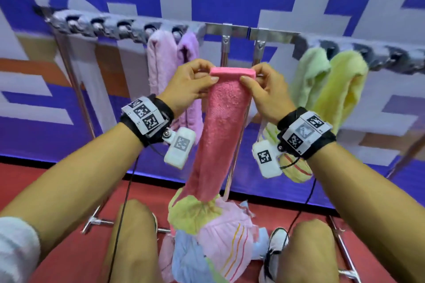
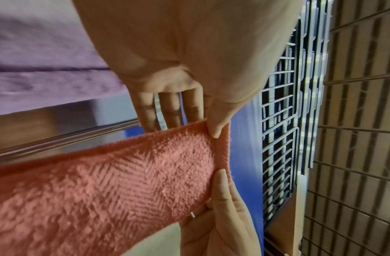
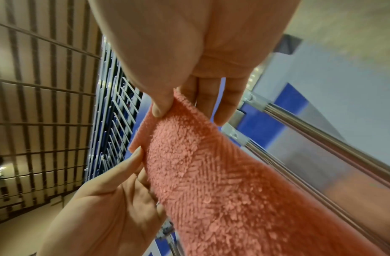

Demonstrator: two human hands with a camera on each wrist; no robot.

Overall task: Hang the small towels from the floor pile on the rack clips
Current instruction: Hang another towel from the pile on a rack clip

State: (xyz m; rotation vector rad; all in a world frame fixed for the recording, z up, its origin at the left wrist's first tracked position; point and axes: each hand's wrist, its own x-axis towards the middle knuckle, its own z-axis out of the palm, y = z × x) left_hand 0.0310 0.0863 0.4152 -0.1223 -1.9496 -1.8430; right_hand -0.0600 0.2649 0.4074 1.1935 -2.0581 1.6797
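- The rack (image 1: 236,30) runs across behind both hands, its metal bar level with the fingertips; rows of grey clips (image 1: 124,27) line it out beyond the left hand and beyond the right hand.
- A pile of towels (image 1: 207,232) lies on the red floor below the hands, between the person's knees, in green, pink, blue and striped cloth.
- The pink towel (image 1: 220,126) hangs straight down between the two hands, its lower end reaching the pile; its top edge is folded over and stretched flat from hand to hand, in front of the rack's middle posts.
- Two pale purple towels (image 1: 174,69) hang from clips just beyond the left hand.
- Two green-yellow towels (image 1: 328,80) hang from clips just beyond the right hand.
- The left hand (image 1: 188,85) pinches the pink towel's top left corner, thumb in front and fingers behind.
- The right hand (image 1: 269,92) pinches the top right corner the same way.
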